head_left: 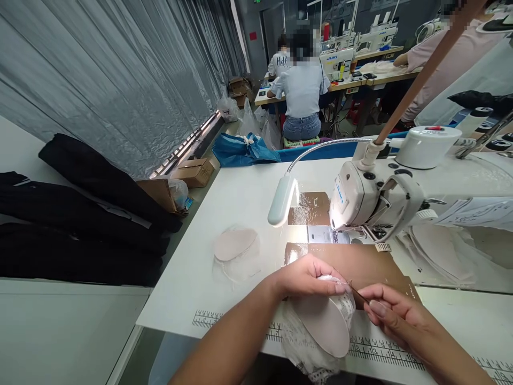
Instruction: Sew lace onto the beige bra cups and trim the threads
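Observation:
My left hand (312, 278) is closed on a piece of white lace fabric (294, 334), pinching its upper edge between thumb and fingers. A pale beige oval pad (326, 326) lies against the lace and hangs below that hand, over the table's front edge. My right hand (390, 310) is closed on a thin, dark pointed tool (358, 293); its exact kind is too small to tell. The tool's tip reaches the lace edge beside my left thumb. Another pale oval pad with sheer fabric (236, 246) rests on the table to the left.
A white sewing machine (352, 192) with a small lamp (282, 200) stands just beyond my hands. Brown sheeting (348, 262) covers its bed. Stacked pale pieces (441, 251) lie at right, dark garments (80, 214) at left. Several people work behind.

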The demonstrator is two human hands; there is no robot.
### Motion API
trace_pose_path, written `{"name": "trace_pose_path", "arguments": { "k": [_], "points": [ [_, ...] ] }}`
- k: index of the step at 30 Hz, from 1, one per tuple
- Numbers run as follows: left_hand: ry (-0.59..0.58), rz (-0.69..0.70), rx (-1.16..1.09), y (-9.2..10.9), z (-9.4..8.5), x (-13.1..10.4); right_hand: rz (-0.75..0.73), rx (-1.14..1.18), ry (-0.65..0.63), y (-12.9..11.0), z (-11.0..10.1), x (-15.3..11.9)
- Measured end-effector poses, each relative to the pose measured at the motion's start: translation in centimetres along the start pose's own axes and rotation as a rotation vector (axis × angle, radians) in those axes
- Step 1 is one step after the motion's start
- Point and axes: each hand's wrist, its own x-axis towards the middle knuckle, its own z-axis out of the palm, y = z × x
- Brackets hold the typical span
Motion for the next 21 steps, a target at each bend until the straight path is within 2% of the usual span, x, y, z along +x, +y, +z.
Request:
{"name": "trace_pose_path", "arguments": {
  "k": [7, 12, 17, 21],
  "points": [
    [-0.030, -0.040, 0.018, 0.2, 0.0, 0.1, -0.004, 0.101, -0.099, -0.8, 0.5, 0.4],
    [-0.039, -0.046, 0.022, 0.1, 0.0, 0.2, -0.019, 0.073, -0.045, -0.9, 0.9, 0.5],
    [-0.045, -0.018, 0.039, 0.0, -0.1, 0.2, -0.090, 0.098, -0.021, -0.7, 1.0, 0.9],
    [-0.041, -0.039, 0.062, 0.0, 0.0, 0.2, -0.134, 0.069, 0.048, -0.8, 1.3, 1.5]
  ]
}}
